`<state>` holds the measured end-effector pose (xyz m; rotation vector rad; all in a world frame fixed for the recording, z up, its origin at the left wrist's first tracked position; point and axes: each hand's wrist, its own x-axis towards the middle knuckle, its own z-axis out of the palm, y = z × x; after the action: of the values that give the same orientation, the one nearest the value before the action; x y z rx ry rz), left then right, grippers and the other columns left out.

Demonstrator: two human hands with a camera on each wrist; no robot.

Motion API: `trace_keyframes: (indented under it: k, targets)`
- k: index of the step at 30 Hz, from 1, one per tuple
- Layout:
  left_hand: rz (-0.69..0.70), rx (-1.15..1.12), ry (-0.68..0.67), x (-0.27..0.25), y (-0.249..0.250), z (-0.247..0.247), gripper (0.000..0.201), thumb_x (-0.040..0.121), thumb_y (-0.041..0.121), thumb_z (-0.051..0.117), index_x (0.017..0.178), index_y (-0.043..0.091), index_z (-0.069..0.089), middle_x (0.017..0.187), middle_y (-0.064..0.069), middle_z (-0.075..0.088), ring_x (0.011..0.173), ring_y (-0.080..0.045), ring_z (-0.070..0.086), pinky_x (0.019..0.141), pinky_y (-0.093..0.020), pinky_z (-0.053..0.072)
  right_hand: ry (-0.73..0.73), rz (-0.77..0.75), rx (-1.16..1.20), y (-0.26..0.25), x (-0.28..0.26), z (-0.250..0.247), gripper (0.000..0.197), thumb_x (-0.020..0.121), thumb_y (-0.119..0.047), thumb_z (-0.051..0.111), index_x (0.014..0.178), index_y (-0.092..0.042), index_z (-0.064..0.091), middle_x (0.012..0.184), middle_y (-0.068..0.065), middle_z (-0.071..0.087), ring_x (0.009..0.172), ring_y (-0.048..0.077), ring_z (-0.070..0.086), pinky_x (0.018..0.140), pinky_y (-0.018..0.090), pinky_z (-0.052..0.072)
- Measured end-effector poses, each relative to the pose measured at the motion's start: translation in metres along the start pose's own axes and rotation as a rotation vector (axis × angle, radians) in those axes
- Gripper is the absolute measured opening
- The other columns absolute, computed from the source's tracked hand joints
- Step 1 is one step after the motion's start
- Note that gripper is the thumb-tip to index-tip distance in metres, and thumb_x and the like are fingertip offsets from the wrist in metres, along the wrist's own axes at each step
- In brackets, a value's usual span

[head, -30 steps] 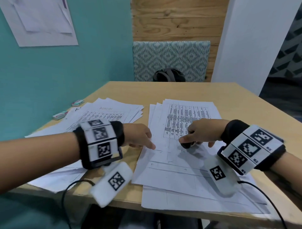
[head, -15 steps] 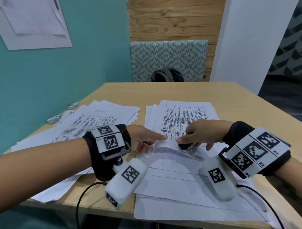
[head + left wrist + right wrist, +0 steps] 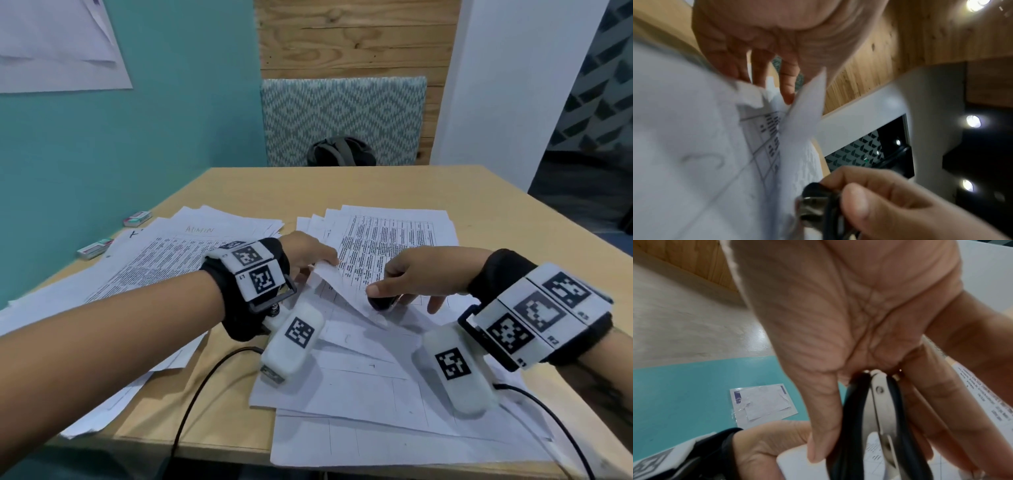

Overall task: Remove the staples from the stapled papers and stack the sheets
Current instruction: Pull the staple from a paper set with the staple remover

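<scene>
A spread of white printed sheets [image 3: 383, 240] lies on the right half of the wooden table [image 3: 342, 185]. My left hand [image 3: 308, 257] pinches the corner of the top sheet [image 3: 329, 277] and holds it lifted and bent upward; in the left wrist view that raised corner [image 3: 803, 110] sits at my fingertips [image 3: 787, 95]. My right hand [image 3: 411, 277] grips a black and metal staple remover [image 3: 380, 303], pressed down on the paper just right of the lifted corner. The remover [image 3: 877, 418] shows between thumb and fingers in the right wrist view. The staple itself is hidden.
A second loose pile of printed sheets [image 3: 178, 253] covers the table's left side. Two small staple boxes [image 3: 137, 218] [image 3: 94, 247] lie by the teal wall. A patterned chair [image 3: 342, 116] with a dark bag [image 3: 340, 152] stands behind the table. Cables hang off the front edge.
My left hand moved right from the gap between the piles, took hold of the top sheet's corner and raised it. My right hand stayed on the staple remover in about the same spot.
</scene>
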<state>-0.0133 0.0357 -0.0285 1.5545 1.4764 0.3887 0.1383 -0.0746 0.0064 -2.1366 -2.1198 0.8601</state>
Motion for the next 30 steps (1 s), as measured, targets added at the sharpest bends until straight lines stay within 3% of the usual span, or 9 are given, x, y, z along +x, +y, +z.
trace_keyframes:
  k: [4, 6, 8, 10, 13, 15, 20, 25, 30]
  targets:
    - [-0.067, -0.221, 0.002, 0.006, -0.001, 0.001, 0.018, 0.075, 0.002, 0.069, 0.086, 0.001, 0.054, 0.079, -0.009, 0.055, 0.059, -0.02, 0.054, 0.049, -0.024, 0.048, -0.011, 0.0, -0.046, 0.003, 0.002, -0.001, 0.038, 0.088, -0.05, 0.053, 0.087, -0.013, 0.058, 0.105, 0.003, 0.069, 0.099, 0.016, 0.064, 0.072, 0.03, 0.057]
    - [-0.081, -0.238, 0.014, 0.009, -0.003, 0.003, 0.031, 0.073, 0.008, 0.075, 0.095, -0.002, 0.056, 0.079, -0.011, 0.06, 0.064, -0.022, 0.059, 0.059, -0.03, 0.051, -0.026, 0.004, -0.061, 0.004, 0.002, -0.001, 0.039, 0.087, -0.052, 0.054, 0.087, -0.014, 0.059, 0.106, 0.003, 0.069, 0.103, 0.02, 0.064, 0.072, 0.029, 0.057]
    - [-0.04, -0.179, 0.027, 0.012, -0.003, 0.005, 0.043, 0.074, 0.019, 0.077, 0.105, -0.003, 0.057, 0.094, -0.011, 0.065, 0.083, -0.025, 0.064, 0.074, -0.035, 0.054, -0.033, 0.015, -0.053, 0.006, 0.001, -0.001, 0.038, 0.087, -0.053, 0.054, 0.088, -0.016, 0.059, 0.107, 0.002, 0.069, 0.104, 0.021, 0.063, 0.073, 0.029, 0.056]
    - [0.029, -0.114, 0.048, 0.011, -0.002, 0.006, 0.028, 0.08, 0.023, 0.071, 0.092, 0.003, 0.056, 0.091, -0.007, 0.059, 0.083, -0.02, 0.058, 0.069, -0.022, 0.051, -0.043, 0.031, -0.003, 0.009, 0.001, -0.003, 0.036, 0.088, -0.051, 0.052, 0.088, -0.016, 0.058, 0.105, 0.0, 0.069, 0.102, 0.016, 0.063, 0.073, 0.028, 0.056]
    - [0.143, -0.174, 0.027, 0.005, -0.003, 0.005, 0.023, 0.076, 0.011, 0.071, 0.081, 0.012, 0.049, 0.083, -0.011, 0.048, 0.074, -0.022, 0.047, 0.065, -0.03, 0.038, -0.002, 0.048, 0.168, 0.007, 0.002, -0.012, 0.039, 0.09, -0.051, 0.047, 0.09, -0.015, 0.061, 0.089, -0.001, 0.068, 0.08, 0.008, 0.064, 0.064, 0.022, 0.053]
    - [0.187, -0.239, 0.044, -0.001, -0.009, 0.004, 0.024, 0.07, 0.006, 0.072, 0.084, 0.012, 0.053, 0.083, -0.011, 0.048, 0.074, -0.024, 0.046, 0.066, -0.035, 0.034, 0.142, 0.044, 0.296, 0.0, 0.007, -0.021, 0.042, 0.092, -0.052, 0.044, 0.087, -0.014, 0.062, 0.076, -0.001, 0.067, 0.067, 0.009, 0.061, 0.058, 0.022, 0.05]
    - [0.262, -0.421, 0.014, -0.017, -0.018, 0.002, 0.021, 0.074, -0.004, 0.068, 0.094, 0.003, 0.064, 0.095, -0.023, 0.066, 0.076, -0.03, 0.062, 0.075, -0.042, 0.051, 0.426, -0.006, 0.568, -0.03, 0.036, -0.028, 0.049, 0.093, -0.052, 0.043, 0.073, -0.01, 0.06, 0.054, 0.0, 0.05, 0.039, 0.008, 0.039, 0.041, 0.018, 0.03]
    - [0.255, -0.562, -0.028, -0.014, -0.028, -0.001, 0.014, 0.08, -0.004, 0.063, 0.077, 0.009, 0.062, 0.073, -0.008, 0.066, 0.057, -0.017, 0.062, 0.054, -0.021, 0.05, 0.426, -0.004, 0.756, -0.04, 0.051, -0.017, 0.041, 0.09, -0.043, 0.055, 0.058, -0.018, 0.058, 0.044, -0.003, 0.05, 0.024, 0.002, 0.031, 0.03, 0.011, 0.02]
    - [0.175, -0.686, -0.043, -0.015, -0.032, -0.002, 0.009, 0.084, 0.004, 0.062, 0.076, 0.01, 0.062, 0.077, -0.009, 0.065, 0.061, -0.019, 0.061, 0.06, -0.025, 0.052, 0.441, -0.01, 0.765, -0.039, 0.052, -0.002, 0.043, 0.093, -0.039, 0.052, 0.056, -0.019, 0.056, 0.036, -0.008, 0.05, 0.022, -0.002, 0.037, 0.028, 0.006, 0.023]
